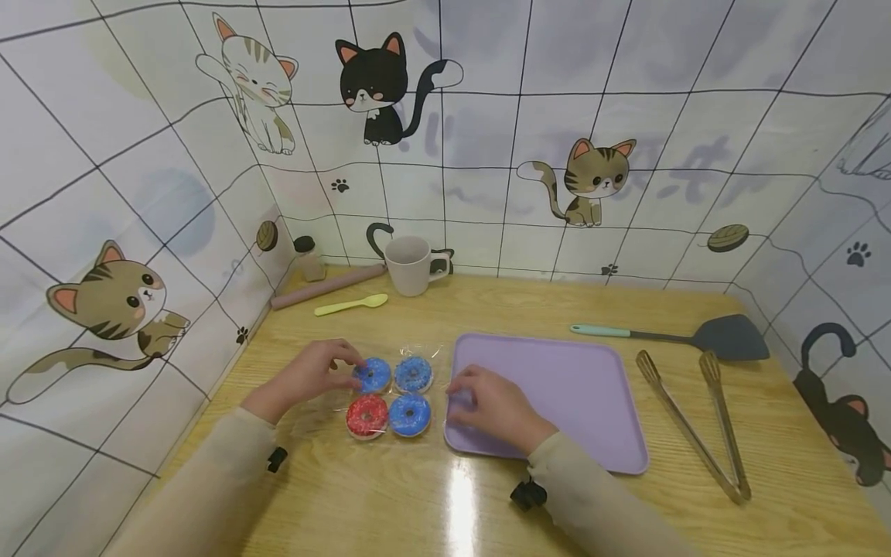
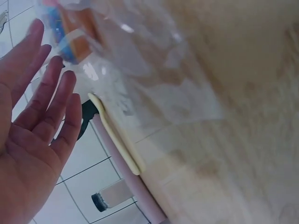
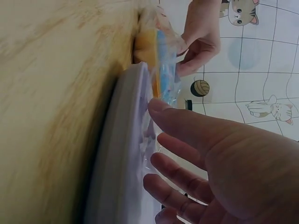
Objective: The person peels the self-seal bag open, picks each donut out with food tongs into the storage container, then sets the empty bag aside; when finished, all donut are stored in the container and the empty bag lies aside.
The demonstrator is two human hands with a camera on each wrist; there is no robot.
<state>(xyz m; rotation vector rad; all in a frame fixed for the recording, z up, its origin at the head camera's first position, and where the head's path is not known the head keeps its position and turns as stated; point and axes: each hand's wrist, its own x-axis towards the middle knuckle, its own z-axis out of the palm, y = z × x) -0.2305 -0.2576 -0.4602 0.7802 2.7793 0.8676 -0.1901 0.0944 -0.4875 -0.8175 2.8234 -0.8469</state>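
Note:
A clear plastic bag [image 1: 390, 394] lies on the wooden table with a red donut [image 1: 366, 415] and three blue donuts [image 1: 410, 415] inside. My left hand [image 1: 351, 370] touches the bag at the far-left blue donut [image 1: 374, 374]. In the left wrist view that hand [image 2: 42, 93] shows straight fingers beside the bag [image 2: 140, 70]. My right hand [image 1: 462, 391] rests on the left edge of a purple tray [image 1: 557, 387]. Its relaxed, spread fingers [image 3: 159, 140] touch the bag's plastic [image 3: 163, 51] at the tray rim [image 3: 117, 154].
Metal tongs [image 1: 696, 422] and a dark spatula [image 1: 724, 337] lie right of the tray. At the back left are a mug [image 1: 411, 265], a yellow spoon [image 1: 351, 305], a rolling pin [image 1: 327, 286] and a small jar [image 1: 308, 257]. Cat-patterned walls enclose the table on three sides.

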